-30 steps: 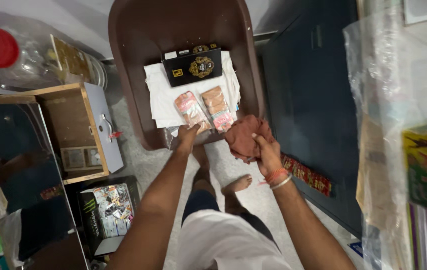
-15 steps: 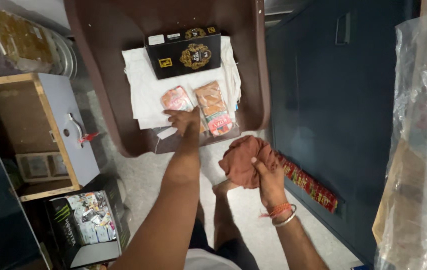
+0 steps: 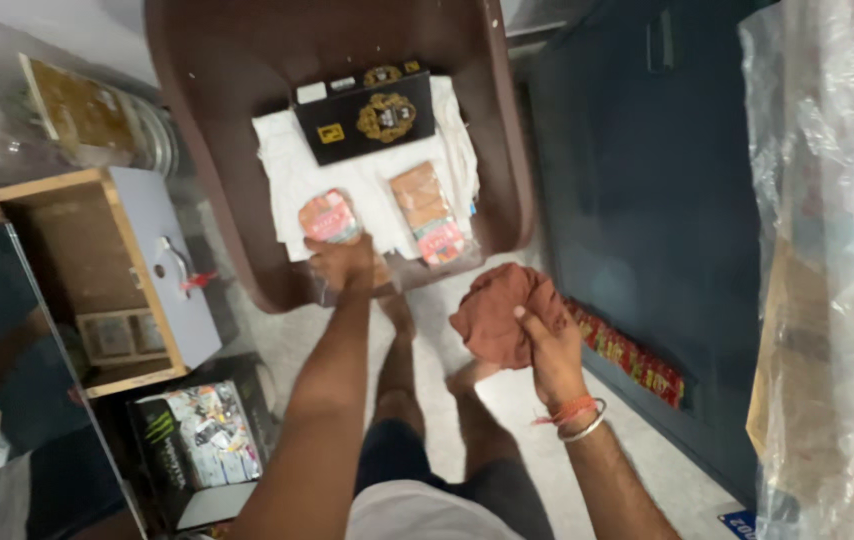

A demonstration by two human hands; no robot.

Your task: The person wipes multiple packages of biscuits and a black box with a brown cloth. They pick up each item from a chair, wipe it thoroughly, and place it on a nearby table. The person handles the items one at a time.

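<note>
My left hand grips a clear pink-and-orange packet at the front edge of a brown plastic chair. A second similar packet lies beside it on a white cloth spread over the seat. Behind them rests a black box with a gold emblem. My right hand holds a bunched reddish-brown cloth in the air, below and right of the chair. That wrist wears a bangle and an orange thread.
An open wooden drawer with a grey front stands at left, above a box of printed items. A dark blue cabinet is at right, with a red strip at its foot. Clear plastic wrapping hangs far right. My bare feet stand on the floor.
My left hand has closed on the left packet at the chair's front edge. The right hand with the cloth has stayed low and to the right; the view has shifted.
</note>
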